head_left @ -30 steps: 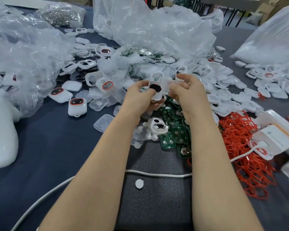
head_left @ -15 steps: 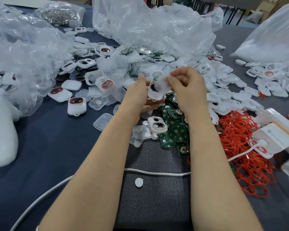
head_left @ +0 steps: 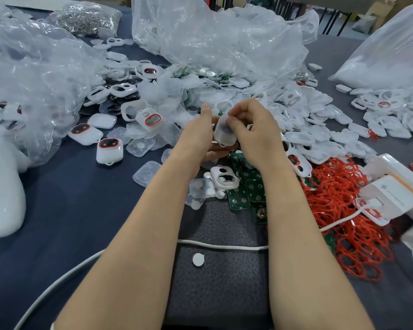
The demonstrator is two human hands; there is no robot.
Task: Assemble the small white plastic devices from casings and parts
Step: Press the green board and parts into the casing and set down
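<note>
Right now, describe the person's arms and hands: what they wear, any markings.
Both forearms are bare down to the frame's bottom edge. The left hand and right hand wear no gloves; no ring, watch, wristband or marking shows. The visible nails look unpainted. A pale sliver beside the left elbow may be a sleeve; unclear.

Assembly workshop: heaped white casings (head_left: 320, 129), circuit boards (head_left: 250, 186), parts bags (head_left: 219, 39).

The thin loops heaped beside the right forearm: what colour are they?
The loops are red; the head view shows them best.
</note>
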